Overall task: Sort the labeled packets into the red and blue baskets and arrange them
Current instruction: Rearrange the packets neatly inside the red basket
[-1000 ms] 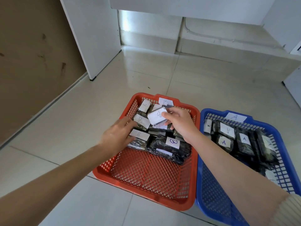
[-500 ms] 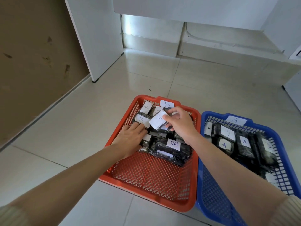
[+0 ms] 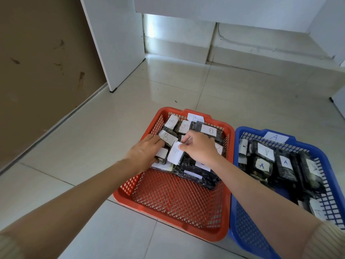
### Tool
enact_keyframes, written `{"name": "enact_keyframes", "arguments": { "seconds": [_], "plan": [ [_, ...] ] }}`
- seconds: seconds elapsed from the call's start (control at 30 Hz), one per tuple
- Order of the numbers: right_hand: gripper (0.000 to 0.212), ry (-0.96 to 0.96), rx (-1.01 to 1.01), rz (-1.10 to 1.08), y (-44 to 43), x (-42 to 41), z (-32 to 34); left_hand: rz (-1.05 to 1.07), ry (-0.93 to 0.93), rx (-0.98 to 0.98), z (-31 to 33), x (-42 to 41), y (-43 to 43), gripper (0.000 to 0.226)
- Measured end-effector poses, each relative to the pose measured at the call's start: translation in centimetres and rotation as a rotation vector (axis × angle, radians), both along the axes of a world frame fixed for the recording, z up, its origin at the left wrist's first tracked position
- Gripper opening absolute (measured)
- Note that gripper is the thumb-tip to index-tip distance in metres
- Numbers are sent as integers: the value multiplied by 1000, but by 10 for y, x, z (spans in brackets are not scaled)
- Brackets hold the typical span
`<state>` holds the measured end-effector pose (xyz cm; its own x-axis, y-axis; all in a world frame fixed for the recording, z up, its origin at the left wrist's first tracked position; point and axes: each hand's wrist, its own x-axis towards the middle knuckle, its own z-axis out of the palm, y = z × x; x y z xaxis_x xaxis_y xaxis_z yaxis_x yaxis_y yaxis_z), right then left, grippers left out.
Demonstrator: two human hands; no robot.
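Observation:
The red basket (image 3: 177, 195) holds several dark wrapped packets with white B labels, such as one at the back (image 3: 209, 130), all crowded into its far half. My right hand (image 3: 200, 149) pinches the top corner of one B packet (image 3: 175, 155) and holds it tilted above the pile. Just left of it, my left hand (image 3: 142, 154) reaches over the basket's left wall and grips another labelled packet (image 3: 161, 155). The blue basket (image 3: 248, 230) on the right holds several packets marked A (image 3: 265, 152).
Both baskets stand side by side on a glossy tiled floor (image 3: 93, 146). A white cabinet panel (image 3: 115, 43) and a brown wall (image 3: 37, 71) rise at the left. A low white ledge (image 3: 261, 53) runs along the back. Paper tags B (image 3: 195, 117) and A (image 3: 275, 137) mark the rims.
My right hand has carried its B packet down and left, toward my left hand. My left hand has slid further into the red basket and closed on a packet.

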<state>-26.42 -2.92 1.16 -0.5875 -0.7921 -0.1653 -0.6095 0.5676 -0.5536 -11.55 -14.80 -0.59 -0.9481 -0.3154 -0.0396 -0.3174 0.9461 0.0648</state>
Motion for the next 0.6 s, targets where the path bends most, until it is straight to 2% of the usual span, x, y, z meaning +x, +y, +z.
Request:
{"name": "enact_keyframes", "arguments": {
  "seconds": [0.2, 0.37, 0.43, 0.5, 0.6],
  "plan": [
    [13, 129, 77, 71, -2, 4, -3, -8, 16, 16, -3, -2, 3, 46],
    [22, 543, 44, 223, 3, 11, -7, 1, 34, 7, -8, -2, 6, 45],
    [27, 604, -7, 308, 5, 15, -9, 2, 43, 9, -9, -2, 7, 45],
    [37, 638, -36, 365, 8, 20, -10, -5, 63, 3, -8, 0, 8, 45],
    [63, 686, 68, 421, 13, 24, -12, -22, 97, -13, -6, 4, 7, 44]
  ]
}}
